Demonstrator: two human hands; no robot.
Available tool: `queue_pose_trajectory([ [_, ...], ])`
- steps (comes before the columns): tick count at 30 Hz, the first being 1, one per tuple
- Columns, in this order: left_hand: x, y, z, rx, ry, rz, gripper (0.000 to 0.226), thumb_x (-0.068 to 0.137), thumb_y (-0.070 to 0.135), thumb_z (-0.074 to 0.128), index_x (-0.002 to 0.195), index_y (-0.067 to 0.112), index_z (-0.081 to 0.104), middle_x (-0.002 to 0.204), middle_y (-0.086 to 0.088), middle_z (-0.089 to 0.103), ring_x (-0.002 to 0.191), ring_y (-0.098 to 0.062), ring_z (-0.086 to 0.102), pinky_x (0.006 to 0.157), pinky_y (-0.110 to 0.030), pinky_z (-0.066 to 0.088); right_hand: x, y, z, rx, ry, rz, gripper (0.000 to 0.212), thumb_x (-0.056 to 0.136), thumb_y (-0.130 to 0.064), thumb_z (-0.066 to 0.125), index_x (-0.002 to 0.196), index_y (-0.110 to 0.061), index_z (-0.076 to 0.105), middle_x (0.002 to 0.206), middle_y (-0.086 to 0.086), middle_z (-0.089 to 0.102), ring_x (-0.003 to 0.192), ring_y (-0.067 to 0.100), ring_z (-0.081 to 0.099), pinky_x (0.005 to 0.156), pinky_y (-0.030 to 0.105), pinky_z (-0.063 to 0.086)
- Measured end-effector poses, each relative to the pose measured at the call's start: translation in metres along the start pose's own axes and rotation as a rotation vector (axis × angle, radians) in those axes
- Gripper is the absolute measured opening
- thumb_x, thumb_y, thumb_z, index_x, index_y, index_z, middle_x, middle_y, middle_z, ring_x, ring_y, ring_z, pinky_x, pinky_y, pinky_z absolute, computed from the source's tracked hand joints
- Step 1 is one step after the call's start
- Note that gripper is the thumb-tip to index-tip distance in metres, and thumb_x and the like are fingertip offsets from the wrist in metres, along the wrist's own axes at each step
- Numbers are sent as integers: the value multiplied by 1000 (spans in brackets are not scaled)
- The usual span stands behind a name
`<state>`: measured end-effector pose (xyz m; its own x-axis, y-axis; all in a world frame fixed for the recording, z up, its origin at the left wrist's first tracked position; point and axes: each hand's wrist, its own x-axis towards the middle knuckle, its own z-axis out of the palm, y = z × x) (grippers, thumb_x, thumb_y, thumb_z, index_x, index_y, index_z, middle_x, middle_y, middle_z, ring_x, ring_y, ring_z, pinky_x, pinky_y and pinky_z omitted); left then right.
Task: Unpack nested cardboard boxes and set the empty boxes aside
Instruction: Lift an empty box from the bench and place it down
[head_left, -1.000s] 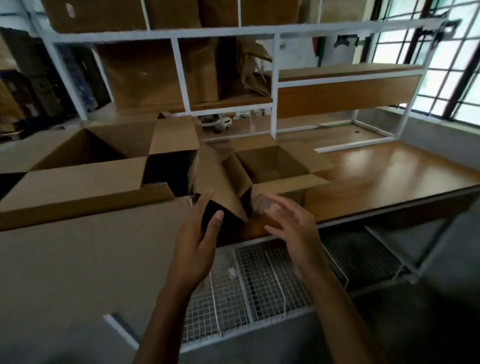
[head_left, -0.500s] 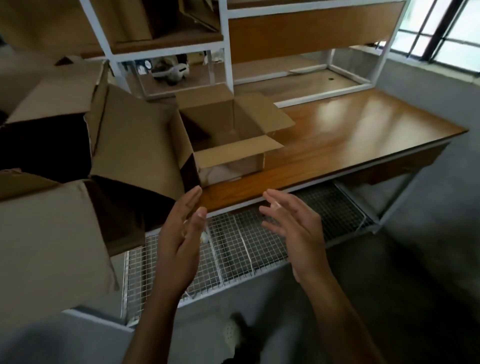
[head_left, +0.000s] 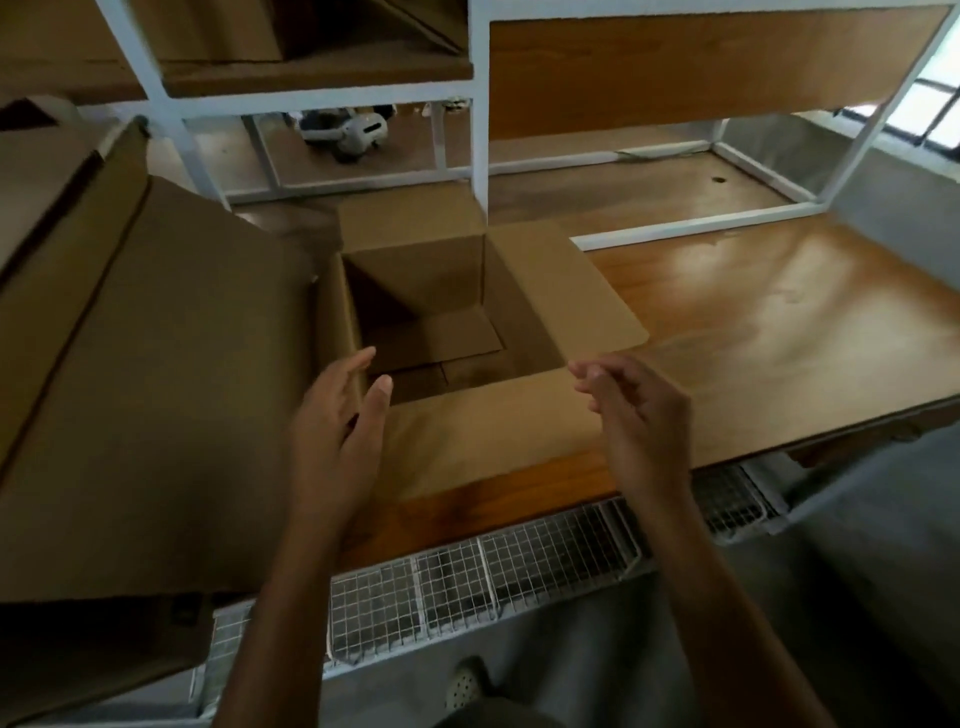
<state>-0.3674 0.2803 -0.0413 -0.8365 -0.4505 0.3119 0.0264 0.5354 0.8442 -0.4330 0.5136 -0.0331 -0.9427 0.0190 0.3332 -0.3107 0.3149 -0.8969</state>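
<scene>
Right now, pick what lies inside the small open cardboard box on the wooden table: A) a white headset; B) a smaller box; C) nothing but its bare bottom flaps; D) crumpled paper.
C: the small cardboard box shows only its bare bottom flaps, while the left hand and right hand hover empty at its near rim.

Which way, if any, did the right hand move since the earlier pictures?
Yes, forward: the right hand went from the table's front edge to the box's near flap.
</scene>
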Motion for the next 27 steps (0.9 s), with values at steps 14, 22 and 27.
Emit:
queue_pose_trajectory([
  [14,52,-45,57,-58,321,-783,75,91,34,65,154,25,25,154,-7,37,134,-30,44,107,-43,40,87,82,29,-396,-513,558,42,94,-54,41,79,-18,59,81,1,61,74,16,58,71,33,44],
  [22,37,-38,67,-147,227,-1054,121,53,77,75,152,23,29,146,-10,47,126,-34,51,107,-51,41,109,96,0,-392,-713,313,26,102,-28,34,79,-19,40,81,1,51,74,16,53,65,29,43],
  [27,26,6,88,-126,165,-956,81,85,41,66,153,23,26,140,-11,49,105,-26,57,81,-37,50,110,93,-33,-291,-642,445,37,102,-30,40,68,-16,48,69,2,52,66,17,52,70,36,45],
])
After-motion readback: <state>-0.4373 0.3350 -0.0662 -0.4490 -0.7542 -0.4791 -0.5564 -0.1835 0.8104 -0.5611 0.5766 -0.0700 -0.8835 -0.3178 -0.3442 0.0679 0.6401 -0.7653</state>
